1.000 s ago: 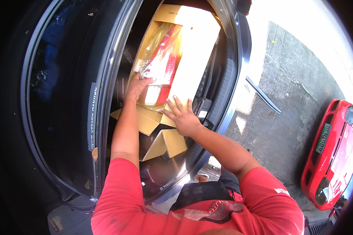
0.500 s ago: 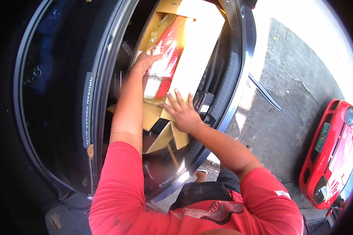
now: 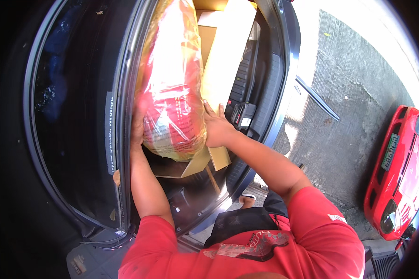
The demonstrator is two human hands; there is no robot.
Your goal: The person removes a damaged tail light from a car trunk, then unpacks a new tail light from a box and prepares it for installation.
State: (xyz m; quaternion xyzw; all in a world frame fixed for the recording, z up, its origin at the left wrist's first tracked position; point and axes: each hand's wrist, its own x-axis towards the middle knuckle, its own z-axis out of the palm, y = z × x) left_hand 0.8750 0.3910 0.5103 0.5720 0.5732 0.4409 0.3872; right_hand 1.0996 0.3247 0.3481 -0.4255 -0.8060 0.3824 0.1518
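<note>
A large red package in clear, yellowish plastic wrap point(image 3: 172, 97) is raised out of an open cardboard box point(image 3: 208, 39) in the car's boot. My left hand point(image 3: 138, 125) grips the package's left side, with its fingers partly hidden behind the wrap. Against the lower right side presses my right hand point(image 3: 217, 129), its fingers pointing up beside the box's bright flap point(image 3: 226, 56). The two hands hold the package between them. Lower flaps point(image 3: 198, 162) of the box stick out under it.
The dark tailgate point(image 3: 79, 116) stands on the left. A black case point(image 3: 243, 115) lies in the boot, right of the box. Beyond the boot's sill point(image 3: 279, 107) lies concrete ground point(image 3: 344, 83). A red car point(image 3: 395, 172) is parked at the far right.
The package has come up out of the box toward me and looks larger. My left hand has moved down and left along its side; the right hand has shifted onto its right side.
</note>
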